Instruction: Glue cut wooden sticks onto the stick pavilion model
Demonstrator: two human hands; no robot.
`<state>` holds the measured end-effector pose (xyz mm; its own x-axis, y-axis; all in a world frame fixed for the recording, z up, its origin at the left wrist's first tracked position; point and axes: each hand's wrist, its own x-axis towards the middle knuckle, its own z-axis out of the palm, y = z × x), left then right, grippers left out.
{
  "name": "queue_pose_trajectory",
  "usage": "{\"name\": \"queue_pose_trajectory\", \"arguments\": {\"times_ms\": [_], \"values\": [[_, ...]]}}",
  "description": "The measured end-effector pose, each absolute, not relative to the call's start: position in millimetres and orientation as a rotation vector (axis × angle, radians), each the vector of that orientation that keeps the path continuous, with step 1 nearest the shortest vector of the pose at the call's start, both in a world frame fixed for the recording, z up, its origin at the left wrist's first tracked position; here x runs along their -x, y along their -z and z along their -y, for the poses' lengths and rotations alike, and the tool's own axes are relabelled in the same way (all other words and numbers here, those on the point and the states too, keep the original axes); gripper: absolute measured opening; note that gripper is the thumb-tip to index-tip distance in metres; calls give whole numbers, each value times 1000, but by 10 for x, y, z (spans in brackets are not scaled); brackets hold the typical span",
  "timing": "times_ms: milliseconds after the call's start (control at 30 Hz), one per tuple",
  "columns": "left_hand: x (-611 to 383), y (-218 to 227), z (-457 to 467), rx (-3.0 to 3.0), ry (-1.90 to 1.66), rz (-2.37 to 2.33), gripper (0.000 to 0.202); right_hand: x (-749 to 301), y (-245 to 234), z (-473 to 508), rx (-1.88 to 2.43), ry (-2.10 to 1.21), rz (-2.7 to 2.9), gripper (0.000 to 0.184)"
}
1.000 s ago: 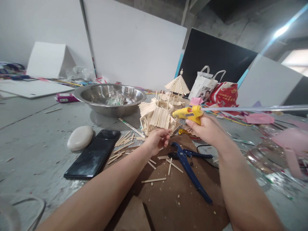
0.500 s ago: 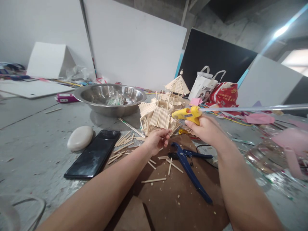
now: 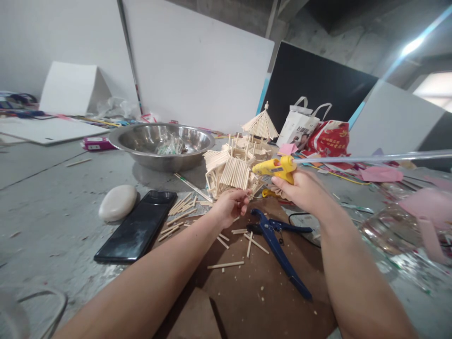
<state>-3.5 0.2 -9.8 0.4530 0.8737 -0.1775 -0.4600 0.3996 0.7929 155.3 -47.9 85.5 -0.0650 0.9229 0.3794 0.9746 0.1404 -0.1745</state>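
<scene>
A small house model (image 3: 235, 172) built of thin wooden sticks stands in the middle, with a pointed stick roof (image 3: 261, 125) rising behind it. My right hand (image 3: 300, 188) is wrapped round a yellow hot glue gun (image 3: 275, 168), whose nozzle points left at the model's right side. A long clear glue stick (image 3: 370, 159) runs out of the gun's back. Just below the model's front roof, my left hand (image 3: 231, 205) is closed in a pinch; whatever lies between its fingertips is too small to make out.
Blue cutters (image 3: 280, 256) and loose wooden sticks (image 3: 226, 265) lie on a brown board (image 3: 247, 301). To the left are a black phone (image 3: 136, 230), a white rounded object (image 3: 117, 202) and a metal basin (image 3: 162, 157). Bags (image 3: 328, 139) stand behind; clear plastic (image 3: 391, 230) lies right.
</scene>
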Motion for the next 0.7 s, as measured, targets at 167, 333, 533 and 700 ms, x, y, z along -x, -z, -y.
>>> {"name": "queue_pose_trajectory", "arguments": {"times_ms": [167, 333, 533, 700], "values": [[36, 99, -9, -741, -917, -656, 14, -1543, -881, 501, 1831, 206, 2020, 35], [38, 99, -2, -745, -919, -669, 14, -1515, -854, 484, 1827, 216, 2003, 36], [40, 101, -7, -754, -915, -671, 14, -1534, -833, 465, 1837, 232, 2005, 38], [43, 100, -8, -749, -906, -673, 15, -1555, -843, 459, 1781, 222, 2010, 37]]}}
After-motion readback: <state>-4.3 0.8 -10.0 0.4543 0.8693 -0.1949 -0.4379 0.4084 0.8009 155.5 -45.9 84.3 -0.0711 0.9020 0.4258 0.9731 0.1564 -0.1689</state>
